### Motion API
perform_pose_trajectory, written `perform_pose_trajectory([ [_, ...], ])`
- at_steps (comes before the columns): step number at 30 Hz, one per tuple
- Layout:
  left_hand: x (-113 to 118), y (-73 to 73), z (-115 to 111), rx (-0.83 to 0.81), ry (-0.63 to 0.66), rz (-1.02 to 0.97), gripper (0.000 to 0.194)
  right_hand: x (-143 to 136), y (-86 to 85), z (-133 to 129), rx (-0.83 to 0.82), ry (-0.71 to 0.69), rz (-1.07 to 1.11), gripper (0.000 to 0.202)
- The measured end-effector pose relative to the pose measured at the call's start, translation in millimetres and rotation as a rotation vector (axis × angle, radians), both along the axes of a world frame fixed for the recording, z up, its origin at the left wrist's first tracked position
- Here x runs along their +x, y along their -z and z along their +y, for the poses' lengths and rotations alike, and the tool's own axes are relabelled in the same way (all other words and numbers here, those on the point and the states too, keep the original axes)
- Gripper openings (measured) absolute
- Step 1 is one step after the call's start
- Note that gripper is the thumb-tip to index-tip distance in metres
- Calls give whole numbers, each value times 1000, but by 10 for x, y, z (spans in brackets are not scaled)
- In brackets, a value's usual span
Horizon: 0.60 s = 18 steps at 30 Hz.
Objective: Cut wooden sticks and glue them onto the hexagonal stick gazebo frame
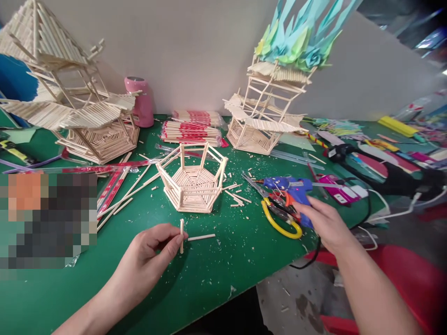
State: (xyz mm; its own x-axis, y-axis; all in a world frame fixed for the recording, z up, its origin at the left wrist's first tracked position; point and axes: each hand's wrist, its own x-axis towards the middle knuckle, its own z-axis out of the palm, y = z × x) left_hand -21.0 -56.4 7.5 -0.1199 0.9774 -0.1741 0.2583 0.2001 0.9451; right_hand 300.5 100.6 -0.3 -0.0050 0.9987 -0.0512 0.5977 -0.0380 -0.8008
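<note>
Pinch the short stick (182, 238) lightly but firmly with the left hand (150, 249), thumb against fingers as now, upright, leaving the top end bare. Just beside, flat on the green table (209, 281), a loose stick (201, 237); best nudged aside for room. Well apart from the left, wrapped around the handle of the blue glue gun (296, 188): the right hand (323, 221). Lift clear of the yellow-handled cutters (269, 223), overlapping in view, so as not to drag them along. Aim the nozzle away from the thumb; dab sparingly. Beyond the short stick, standing on the table, the many-sided frame (195, 184); avoid knocking its thin rails.

Impossible to tell: any glue on the stick, any contact between gun and table. Mostly hidden behind the palm: the fingers around the trigger. Lost behind pixellation at left: part of the table. Farther back, cropped by the top edge: the left stick tower (92, 116) and the paper plumes (298, 42). Toward the far right, blurred: mixed clutter.
</note>
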Motion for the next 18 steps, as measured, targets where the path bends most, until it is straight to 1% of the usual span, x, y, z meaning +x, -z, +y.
perform_pose_trajectory([
  [3, 2, -41, 25, -11, 58, 52, 31, 72, 86, 284, 30, 5, -126, 26],
  [5, -10, -49, 39, -62, 87, 23, 31, 65, 100, 381, 62, 7, -201, 29],
  [7, -26, -56, 60, -124, 112, -12, 30, 3, 59, 364, 128, 35, -274, 36],
  [9, -34, -72, 93, -182, 122, -50, 30, -138, -34, 211, 274, 64, -331, 40],
  [10, -33, -83, 113, -206, 121, -72, 29, -243, -91, 87, 451, 35, -358, 35],
  [11, -26, -94, 135, -225, 121, -98, 29, -368, -147, -61, 576, -29, -331, 26],
  [12, -16, -106, 158, -240, 118, -128, 28, -510, -195, -222, 649, -140, -273, 17],
  [13, -3, -116, 179, -250, 117, -156, 27, -659, -231, -385, 680, -300, -214, 13],
  [15, 26, -131, 213, -264, 117, -200, 26, -951, -250, -680, 668, -591, -114, 16],
  [16, 38, -136, 225, -266, 117, -213, 26, -1078, -233, -798, 653, -685, -75, 17],
  [18, 51, -145, 238, -263, 120, -219, 27, -1276, -160, -965, 589, -713, 5, 14],
])
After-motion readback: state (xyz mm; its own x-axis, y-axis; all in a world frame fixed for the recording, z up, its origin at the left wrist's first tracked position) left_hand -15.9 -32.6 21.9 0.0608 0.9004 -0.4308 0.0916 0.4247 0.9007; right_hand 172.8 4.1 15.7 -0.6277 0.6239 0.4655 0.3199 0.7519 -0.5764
